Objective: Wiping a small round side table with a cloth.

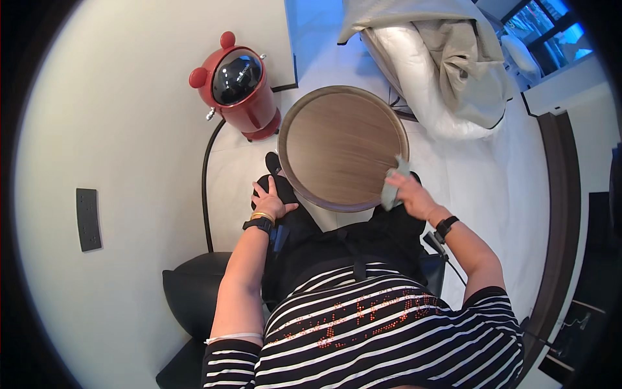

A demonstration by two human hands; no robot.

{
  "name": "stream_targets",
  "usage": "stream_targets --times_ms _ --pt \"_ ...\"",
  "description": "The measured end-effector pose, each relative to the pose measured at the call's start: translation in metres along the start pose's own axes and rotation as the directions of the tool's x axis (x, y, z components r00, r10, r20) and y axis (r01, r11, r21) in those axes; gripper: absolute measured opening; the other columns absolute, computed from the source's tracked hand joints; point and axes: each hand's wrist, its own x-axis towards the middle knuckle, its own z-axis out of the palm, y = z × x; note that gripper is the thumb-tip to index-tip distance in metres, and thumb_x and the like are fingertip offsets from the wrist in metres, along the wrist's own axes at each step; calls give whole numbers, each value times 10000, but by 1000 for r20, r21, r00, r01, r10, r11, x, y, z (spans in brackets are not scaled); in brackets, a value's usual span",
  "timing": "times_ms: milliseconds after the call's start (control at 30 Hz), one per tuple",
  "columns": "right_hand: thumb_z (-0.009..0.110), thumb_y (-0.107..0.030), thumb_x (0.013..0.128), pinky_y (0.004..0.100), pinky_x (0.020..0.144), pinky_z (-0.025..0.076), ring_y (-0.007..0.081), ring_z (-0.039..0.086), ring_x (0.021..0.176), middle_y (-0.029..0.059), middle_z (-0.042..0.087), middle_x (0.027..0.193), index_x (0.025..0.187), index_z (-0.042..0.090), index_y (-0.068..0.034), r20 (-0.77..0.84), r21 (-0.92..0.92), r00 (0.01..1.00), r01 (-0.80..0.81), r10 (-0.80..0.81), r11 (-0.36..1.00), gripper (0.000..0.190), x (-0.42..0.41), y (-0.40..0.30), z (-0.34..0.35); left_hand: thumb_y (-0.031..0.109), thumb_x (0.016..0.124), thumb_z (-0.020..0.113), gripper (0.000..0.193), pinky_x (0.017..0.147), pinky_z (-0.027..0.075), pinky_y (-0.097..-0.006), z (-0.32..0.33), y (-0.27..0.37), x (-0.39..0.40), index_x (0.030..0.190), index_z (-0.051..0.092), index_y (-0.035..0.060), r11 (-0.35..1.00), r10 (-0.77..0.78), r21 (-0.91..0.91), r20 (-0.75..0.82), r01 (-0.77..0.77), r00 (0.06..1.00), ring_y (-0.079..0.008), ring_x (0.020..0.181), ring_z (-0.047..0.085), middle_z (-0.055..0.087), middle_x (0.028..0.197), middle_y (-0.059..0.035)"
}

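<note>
A round table [340, 146] with a brown wood-grain top and a raised rim stands in front of my knees. My right hand [409, 190] holds a pale grey-green cloth [392, 192] at the table's near right edge, and part of the cloth lies over the rim. With fingers spread and nothing held, my left hand [270, 200] rests on my left knee, beside the table's near left edge.
At the far left of the table stands a red bear-shaped bin [252, 109] with a dark domed front. Beyond the table on the right is furniture covered by a grey cloth and white padding [423, 97]. A black leather seat [199, 287] is beneath me, and a black cable [205, 194] runs along the wall.
</note>
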Motion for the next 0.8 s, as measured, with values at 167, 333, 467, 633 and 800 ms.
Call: stream_targets --times_ms 167,333,467,633,800 --pt "485 29 769 552 1094 293 363 341 1370 123 501 1369 1059 572 -107 -314 168 872 -339 376 926 332 36 27 21 664 611 776 1320 1123 288 -490 4 6 3 1525 -85 257 1000 16 9 -26 -16 1000 -516 1383 187 -109 1544 -283" --pt "510 -201 919 572 1117 225 326 301 1394 135 410 1437 1355 429 -113 -63 186 996 -44 56 982 452 81 -75 74 630 608 796 1310 1105 324 -508 12 -5 11 1524 -77 287 1000 -20 -18 -38 20 999 -493 1384 204 -118 1555 -253" --pt "508 -297 936 623 1106 191 319 282 1406 112 250 1544 1438 374 -127 144 162 988 31 -54 986 547 82 -93 56 656 592 790 1330 1108 313 -502 15 -15 12 1525 -75 270 1000 1 -10 -62 -1 998 -512 1376 210 -103 1549 -273" --pt "492 -365 945 683 1076 168 296 162 1446 152 191 1557 1460 347 -118 -218 -375 945 -313 245 873 589 86 21 30 674 591 780 1332 1111 309 -487 13 -12 16 1528 -65 247 1000 17 -6 -55 -18 998 -517 1373 212 -99 1542 -291" --pt "464 -433 941 695 1071 149 364 68 1461 191 120 1570 1476 307 -104 -447 -163 650 -735 614 659 647 164 34 30 616 595 814 1313 1110 319 -513 5 5 6 1528 -39 262 999 6 -38 -46 -8 999 -500 1393 159 -98 1552 -260"
